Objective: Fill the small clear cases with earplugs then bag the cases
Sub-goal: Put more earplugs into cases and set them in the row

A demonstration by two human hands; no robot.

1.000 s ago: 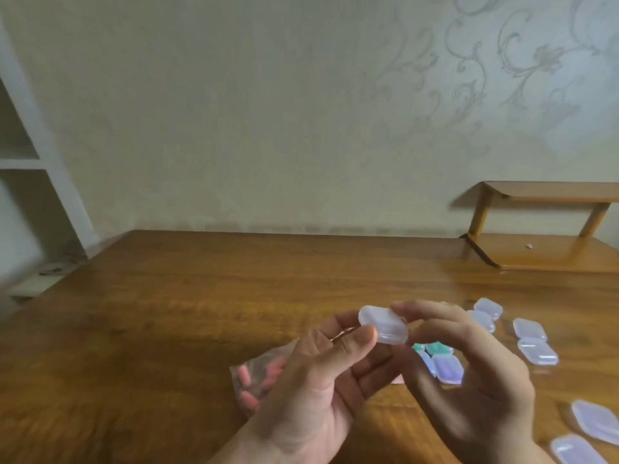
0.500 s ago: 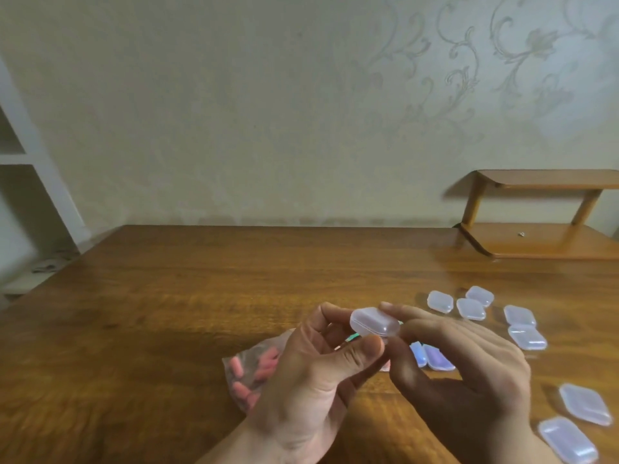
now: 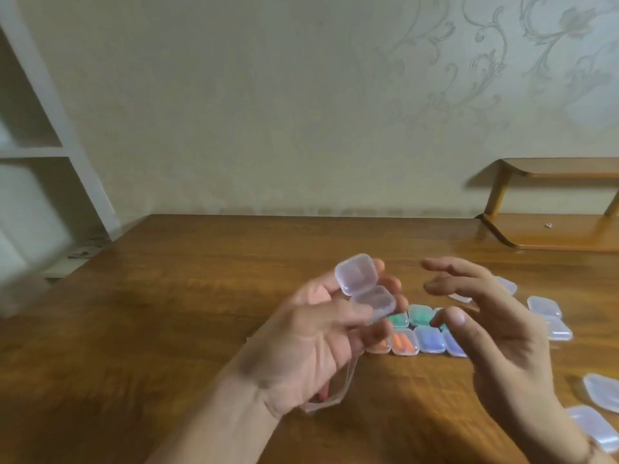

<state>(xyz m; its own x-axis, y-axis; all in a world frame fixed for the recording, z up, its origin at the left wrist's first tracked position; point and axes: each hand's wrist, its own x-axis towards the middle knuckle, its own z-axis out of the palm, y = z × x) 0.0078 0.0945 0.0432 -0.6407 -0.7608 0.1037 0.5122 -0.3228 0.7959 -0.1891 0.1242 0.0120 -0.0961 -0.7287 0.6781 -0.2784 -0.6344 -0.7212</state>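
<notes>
Between the two raised hands, filled cases holding green, orange and blue earplugs are lying on the wooden table. The left hand is gripping an open clear case, lid tilted up. The right hand is hovering just beside it, fingers loosely spread, holding nothing. Empty cases are lying beyond the right hand.

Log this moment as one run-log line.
left hand: holds open clear case, looks empty | right hand: open, off case | filled cases: on table
</notes>
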